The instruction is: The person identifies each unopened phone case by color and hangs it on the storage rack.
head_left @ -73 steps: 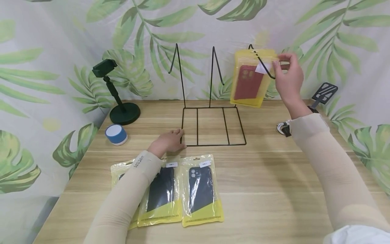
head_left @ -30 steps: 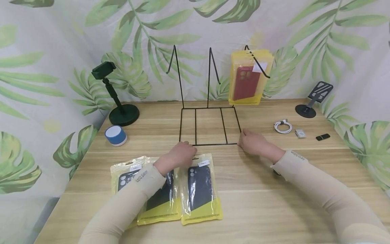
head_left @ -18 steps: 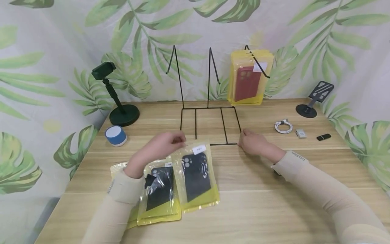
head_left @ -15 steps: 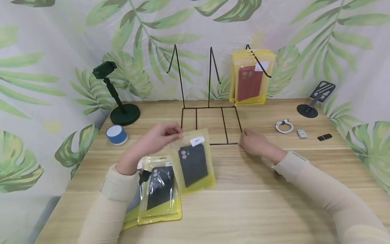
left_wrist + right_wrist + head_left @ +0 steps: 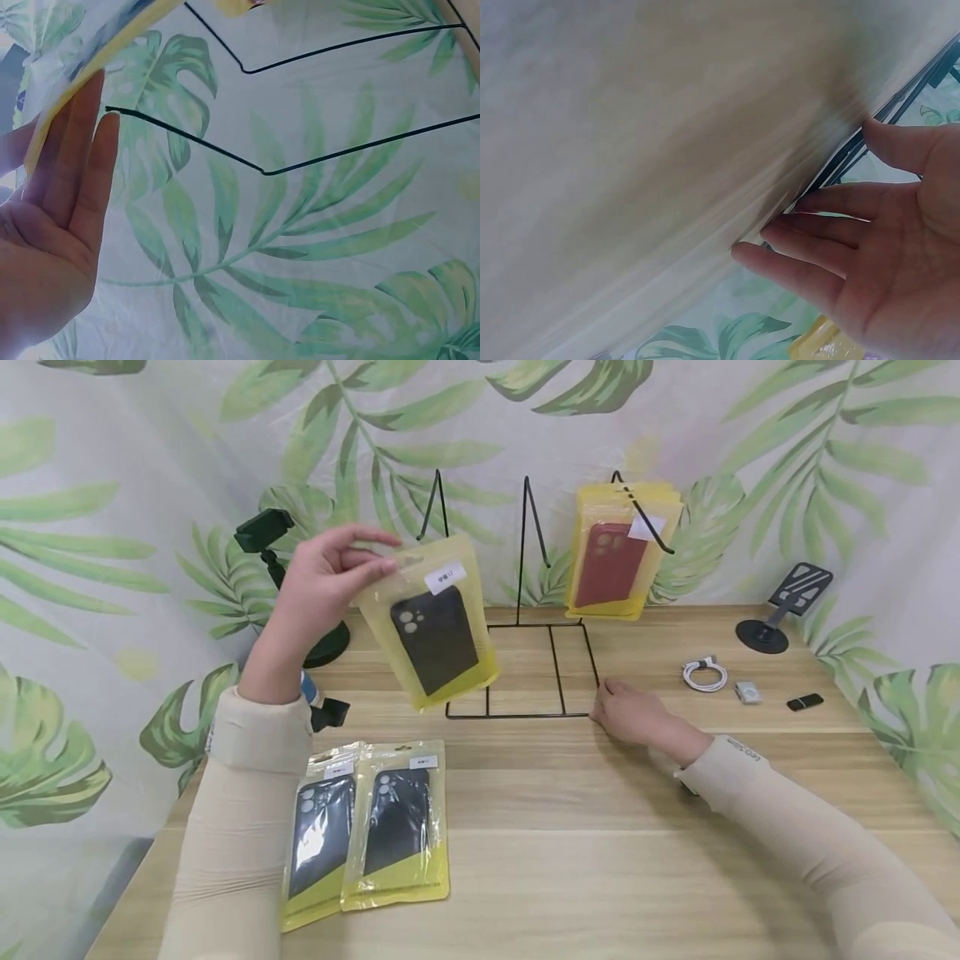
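My left hand [image 5: 322, 577] pinches the top edge of a bagged black phone case [image 5: 435, 639], raised and tilted before the left hook of a black wire rack [image 5: 525, 717]. In the left wrist view, a rack hook's end [image 5: 187, 139] points close to my left fingertips, and the yellow bag [image 5: 120, 36] shows edge-on. My right hand [image 5: 633, 714] touches the right front corner of the rack's base; its fingers [image 5: 802, 274] reach along the table surface in the right wrist view. Bagged red phone cases [image 5: 611, 564] hang on the right hook.
Two more bagged dark cases [image 5: 397, 827] lie overlapping at front left. A green stand [image 5: 330, 643] is partly behind my left arm. At right are a phone holder [image 5: 763, 635], a white cable [image 5: 705, 675], a small silver device [image 5: 747, 693] and a black stick [image 5: 805, 702].
My left hand took the rightmost bagged black case off the table and raised it up and left toward the left hook. My right hand left the red cases and came down to the base corner.
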`<state>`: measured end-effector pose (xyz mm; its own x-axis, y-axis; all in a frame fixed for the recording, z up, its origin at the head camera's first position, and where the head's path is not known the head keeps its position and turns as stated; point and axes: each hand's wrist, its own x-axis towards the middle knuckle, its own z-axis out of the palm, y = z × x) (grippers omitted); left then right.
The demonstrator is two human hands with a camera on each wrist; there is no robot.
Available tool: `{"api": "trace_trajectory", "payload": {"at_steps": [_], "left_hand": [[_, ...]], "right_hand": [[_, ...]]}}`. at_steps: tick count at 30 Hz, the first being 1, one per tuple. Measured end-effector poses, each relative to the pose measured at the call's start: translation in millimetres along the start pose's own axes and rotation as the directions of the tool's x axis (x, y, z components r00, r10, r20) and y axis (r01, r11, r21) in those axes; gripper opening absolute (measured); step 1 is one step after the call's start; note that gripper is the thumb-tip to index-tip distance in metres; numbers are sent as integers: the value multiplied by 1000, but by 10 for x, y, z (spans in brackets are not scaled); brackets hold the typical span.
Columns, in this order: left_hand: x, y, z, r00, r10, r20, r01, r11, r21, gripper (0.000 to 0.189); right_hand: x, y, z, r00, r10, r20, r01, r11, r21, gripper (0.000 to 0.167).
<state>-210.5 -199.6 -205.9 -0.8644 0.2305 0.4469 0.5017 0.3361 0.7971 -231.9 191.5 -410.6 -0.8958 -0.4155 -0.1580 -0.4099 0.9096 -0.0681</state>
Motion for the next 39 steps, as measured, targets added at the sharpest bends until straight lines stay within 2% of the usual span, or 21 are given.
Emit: {"api": "trace_trajectory", "payload": {"at_steps": [4, 7, 15, 19, 25, 28, 31, 35, 39], "left_hand": [[144, -5, -9, 998, 22, -55, -28, 995, -99, 25], [228, -44, 23, 998, 17, -66, -25, 992, -123, 28], [418, -205, 13, 997, -45, -60, 42, 997, -61, 30], [549, -304, -2, 995, -77, -67, 77, 997, -13, 22], [779, -444, 74, 985, -106, -134, 118, 990, 83, 5], [892, -472, 128, 979, -123, -160, 150, 974, 172, 7], [1003, -477, 164, 975, -154, -162, 193, 944, 266, 13], [1125, -492, 193, 970, -182, -160, 227, 914, 336, 19], [1212, -532, 210, 969, -185, -163, 236, 887, 397, 23]], "right_hand": [[-2, 6, 1, 1000, -5, -11, 5, 1000, -4, 58], [-4, 7, 4, 1000, -6, -15, 6, 1000, -5, 58], [2, 14, -3, 1000, 8, -9, -8, 1000, -22, 60], [-6, 25, -14, 1000, 10, -8, -10, 1000, -24, 61], [-11, 21, 7, 1000, 12, -8, -12, 1000, -15, 61], [-9, 29, 23, 1000, 15, -9, -15, 1000, -13, 62], [-11, 33, 28, 1000, 17, -13, -17, 1000, -14, 62], [-19, 33, 19, 1000, 15, -16, -15, 1000, -12, 61], [-11, 31, 16, 1000, 16, -8, -16, 1000, -9, 62]]}}
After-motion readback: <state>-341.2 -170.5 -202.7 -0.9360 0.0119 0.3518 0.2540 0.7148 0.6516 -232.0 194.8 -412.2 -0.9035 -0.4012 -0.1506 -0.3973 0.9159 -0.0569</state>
